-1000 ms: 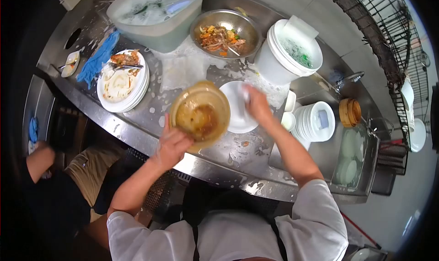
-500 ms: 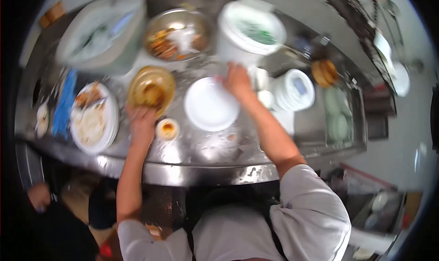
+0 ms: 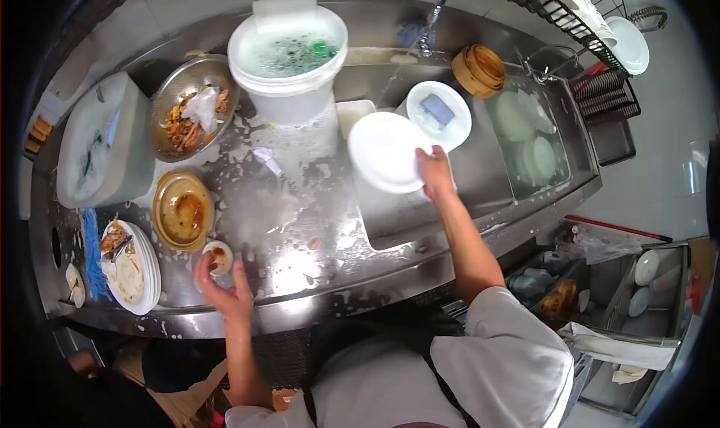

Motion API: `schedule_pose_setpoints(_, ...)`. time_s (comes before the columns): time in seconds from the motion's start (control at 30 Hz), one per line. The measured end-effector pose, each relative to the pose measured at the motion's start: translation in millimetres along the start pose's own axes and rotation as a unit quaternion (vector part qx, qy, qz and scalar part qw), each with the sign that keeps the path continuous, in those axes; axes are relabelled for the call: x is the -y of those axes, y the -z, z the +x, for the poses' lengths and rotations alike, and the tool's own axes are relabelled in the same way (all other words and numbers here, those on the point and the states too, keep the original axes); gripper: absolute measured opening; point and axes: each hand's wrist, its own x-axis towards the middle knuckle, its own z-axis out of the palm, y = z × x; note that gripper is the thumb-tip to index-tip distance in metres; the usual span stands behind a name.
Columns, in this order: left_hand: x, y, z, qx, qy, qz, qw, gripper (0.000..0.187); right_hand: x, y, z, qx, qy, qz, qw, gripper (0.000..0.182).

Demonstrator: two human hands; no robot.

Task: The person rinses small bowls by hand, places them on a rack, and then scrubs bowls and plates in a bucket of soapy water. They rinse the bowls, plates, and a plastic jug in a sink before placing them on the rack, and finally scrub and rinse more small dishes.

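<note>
A white plate (image 3: 386, 152) is pinched at its right edge by my right hand (image 3: 436, 175), held over the sink's left side. Right behind it stands a stack of white dishes (image 3: 452, 137) with a blue-grey sponge (image 3: 437, 111) on top. My left hand (image 3: 227, 297) is open, thumb and fingers spread at the near side of a small white sauce dish (image 3: 218, 252) with brown residue. Just beyond lies a soiled yellow-brown bowl (image 3: 180, 212). Farther left, a stack of white plates (image 3: 152, 270) carries food scraps.
A white bucket of sudsy water (image 3: 289, 98) stands at the back, beside a metal bowl of scraps (image 3: 169, 143) and a soapy tub (image 3: 124, 173). Blue cloth (image 3: 94, 259) lies at left. Past the sink (image 3: 480, 181) are a bamboo steamer (image 3: 478, 72), running tap (image 3: 430, 27) and submerged dishes (image 3: 525, 136).
My right hand has lifted the white plate from the counter and carried it right, over the sink. My left hand has left the yellow-brown bowl for the sauce dish. The view has shifted right.
</note>
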Motion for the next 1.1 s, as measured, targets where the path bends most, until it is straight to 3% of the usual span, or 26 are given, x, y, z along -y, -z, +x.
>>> schedule_pose_setpoints(0.03, -12, -12, -5, 0.023, 0.0, -0.015, 1.0, 0.055, 6, 19, 13, -0.019, -0.029, 0.044, 0.998, 0.035)
schedule_pose_setpoints(0.23, -95, -72, 0, 0.088, -0.003, -0.06, 0.994, 0.055, -27, 75, 110, -0.068, -0.142, 0.017, 0.987, 0.037)
schedule_pose_setpoints(0.33, -118, -81, 4, 0.097, -0.006, -0.048, 0.994, 0.056, -50, 86, 155, -0.091, -0.067, 0.091, 0.989, 0.036)
schedule_pose_setpoints(0.43, -128, -83, 2, 0.089, 0.005, -0.032, 0.995, 0.056, -38, 91, 199, -0.204, -0.124, -0.126, 0.963, 0.034)
schedule_pose_setpoints(0.53, -135, -79, -3, 0.076, 0.034, -0.025, 0.996, 0.056, -40, 89, 214, -0.344, 0.042, -0.236, 0.908, 0.034)
schedule_pose_setpoints(0.6, -136, -74, -11, 0.07, 0.06, -0.023, 0.996, 0.055, -39, 102, 225, -0.329, 0.088, -0.317, 0.885, 0.039)
schedule_pose_setpoints(0.67, -131, -67, -21, 0.056, 0.086, -0.013, 0.995, 0.055, 1, 92, 197, -0.376, 0.185, -0.421, 0.804, 0.045)
schedule_pose_setpoints(0.73, -129, -61, -30, 0.047, 0.099, 0.002, 0.994, 0.055, 5, 88, 215, -0.247, 0.396, -0.444, 0.765, 0.06)
schedule_pose_setpoints(0.83, -125, -54, -40, 0.041, 0.119, 0.028, 0.992, 0.055, 29, 56, 244, -0.139, 0.353, -0.524, 0.763, 0.068)
schedule_pose_setpoints(0.9, -126, -51, -47, 0.04, 0.135, 0.046, 0.989, 0.054, 26, 34, 272, -0.137, 0.191, -0.62, 0.749, 0.063)
schedule_pose_setpoints(0.97, -125, -45, -49, 0.033, 0.153, 0.073, 0.985, 0.054, -18, 51, 358, -0.141, 0.309, -0.667, 0.663, 0.056)
schedule_pose_setpoints(1.0, -124, -42, -51, 0.025, 0.164, 0.08, 0.983, 0.054, -57, 62, 418, -0.159, 0.387, -0.714, 0.561, 0.042)
schedule_pose_setpoints(1.03, -126, -37, -50, 0.026, 0.171, 0.094, 0.981, 0.055, -26, 55, 394, -0.083, 0.33, -0.581, 0.739, 0.033)
schedule_pose_setpoints(1.07, -122, -31, -52, 0.019, 0.167, 0.105, 0.98, 0.055, -9, 52, 364, -0.09, 0.369, -0.602, 0.702, 0.03)
schedule_pose_setpoints(1.1, -116, -24, -54, 0.015, 0.159, 0.112, 0.981, 0.055, -20, 57, 382, -0.108, 0.409, -0.553, 0.718, 0.035)
